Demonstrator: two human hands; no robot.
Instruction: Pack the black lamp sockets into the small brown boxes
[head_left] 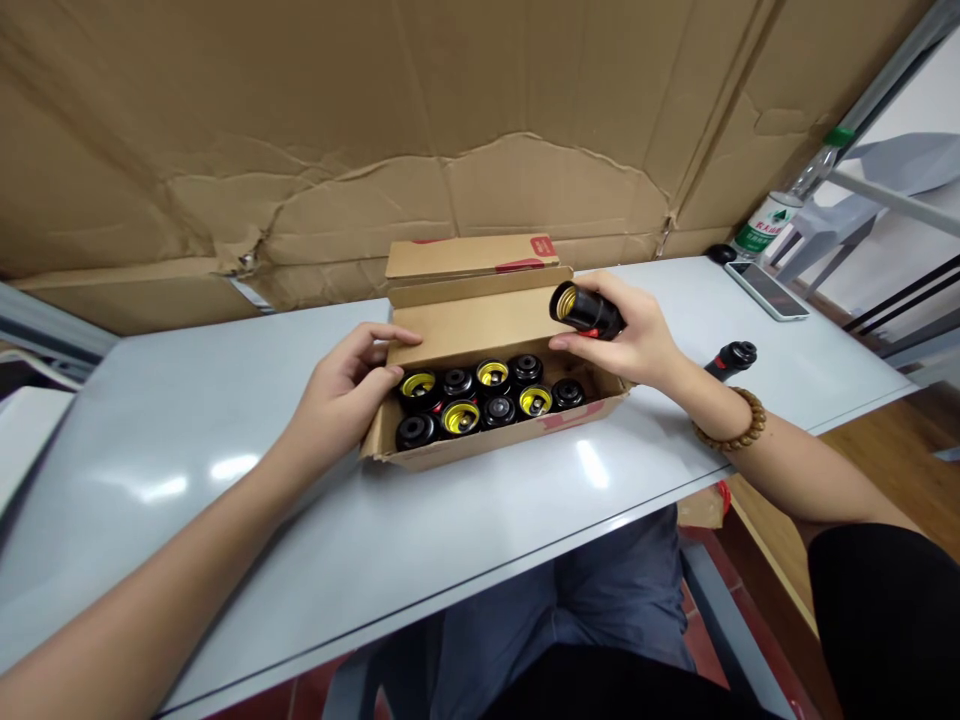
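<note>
An open cardboard box (480, 450) sits on the table with its lid tilted back. Inside stand several black flashlights (499, 410) in two rows, some showing yellow round ends and others black ends. My left hand (356, 385) grips the box's left end, thumb at the rim and index finger against the lid. Above the box's right end, my right hand (634, 330) is closed around a black flashlight (589, 310) with a bit of red on it. Its open end points left and shows gold-coloured rings inside. Another black flashlight (731, 360) is on the table beyond my right wrist, partly hidden by it.
The light grey table (247, 420) backs onto a tall cardboard panel (480, 120). At the far right are a phone (766, 290), a water bottle with a green cap (776, 215) and a small black object (721, 253). A white object (26, 440) stands at the left edge.
</note>
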